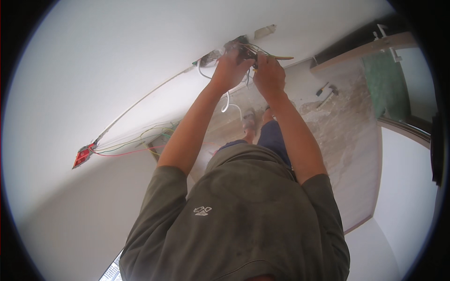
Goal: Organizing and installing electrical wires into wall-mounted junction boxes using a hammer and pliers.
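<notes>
White wall (136, 51) stretches ahead of us and off to the left of both grips, cut by a long narrow groove (145, 100) that runs down and leftward from near our left grip (229, 70) to a red box (84, 155). Thin coloured wires (140, 151) trail from that box, below and left of the grips.

Our two grips are close together at a rough opening (241, 40) in the wall, the left one with its fingers bent at the opening. Our right grip (269, 75) is curled just beside it. Something small and dark (255, 59) shows between them, but we cannot tell what it is, nor whether either grip is closed on it. Yellowish and green wires (280, 57) come out of the opening and reach past the right grip, above its knuckles. White cable (226, 101) hangs in a loose curl below the left grip. Farther off, right of and below the right grip, a hammer (332, 92) and a dark-handled brush (322, 89) lie near each other on the dusty floor (344, 122).
</notes>
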Demonstrator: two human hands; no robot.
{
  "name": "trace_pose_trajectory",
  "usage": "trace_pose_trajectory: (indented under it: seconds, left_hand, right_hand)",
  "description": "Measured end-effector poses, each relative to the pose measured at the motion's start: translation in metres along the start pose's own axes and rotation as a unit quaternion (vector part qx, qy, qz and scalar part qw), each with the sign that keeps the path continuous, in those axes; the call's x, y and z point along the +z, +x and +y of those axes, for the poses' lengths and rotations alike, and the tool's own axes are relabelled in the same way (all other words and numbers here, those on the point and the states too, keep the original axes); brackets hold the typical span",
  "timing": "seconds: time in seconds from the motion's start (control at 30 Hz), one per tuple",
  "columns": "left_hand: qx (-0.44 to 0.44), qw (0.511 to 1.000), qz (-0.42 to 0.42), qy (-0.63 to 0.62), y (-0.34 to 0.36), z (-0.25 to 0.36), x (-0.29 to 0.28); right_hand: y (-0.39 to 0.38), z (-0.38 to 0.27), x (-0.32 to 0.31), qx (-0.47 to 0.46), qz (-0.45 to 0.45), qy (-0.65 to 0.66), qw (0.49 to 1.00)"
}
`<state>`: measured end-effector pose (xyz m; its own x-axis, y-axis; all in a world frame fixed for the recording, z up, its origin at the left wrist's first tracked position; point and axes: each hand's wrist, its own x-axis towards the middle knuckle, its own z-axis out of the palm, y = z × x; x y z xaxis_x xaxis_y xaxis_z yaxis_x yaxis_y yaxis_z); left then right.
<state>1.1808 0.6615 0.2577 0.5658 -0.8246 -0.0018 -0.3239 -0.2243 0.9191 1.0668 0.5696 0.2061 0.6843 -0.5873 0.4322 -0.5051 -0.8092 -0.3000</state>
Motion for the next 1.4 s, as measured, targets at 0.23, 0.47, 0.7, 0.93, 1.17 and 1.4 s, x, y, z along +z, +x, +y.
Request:
trace_pose_trajectory:
  seconds: [0.23,0.47,0.7,0.93,1.17,1.4]
  left_hand:
    - [-0.067,0.994,-0.033,0.081,0.003,0.014,-0.002]
    - [-0.052,0.995,-0.003,0.081,0.0,0.018,-0.002]
    - [-0.103,0.992,-0.019,0.072,-0.001,0.018,-0.001]
    - [-0.052,0.991,-0.027,0.124,0.004,0.024,-0.006]
    - [-0.02,0.985,-0.149,0.079,0.004,0.018,-0.019]
    - [-0.122,0.989,-0.076,0.021,0.008,0.008,-0.007]
  right_hand:
    - [-0.001,-0.007,0.008,0.054,0.024,0.053,0.997]
    - [-0.002,-0.005,0.011,0.033,0.046,0.028,0.998]
    - [-0.002,-0.008,0.013,0.063,0.007,0.036,0.997]
    - [0.004,-0.012,-0.012,0.087,-0.077,0.092,0.989]
    - [-0.007,-0.005,-0.031,0.135,-0.22,0.225,0.939]
    - [0.003,0.006,-0.039,0.35,-0.406,0.61,0.583]
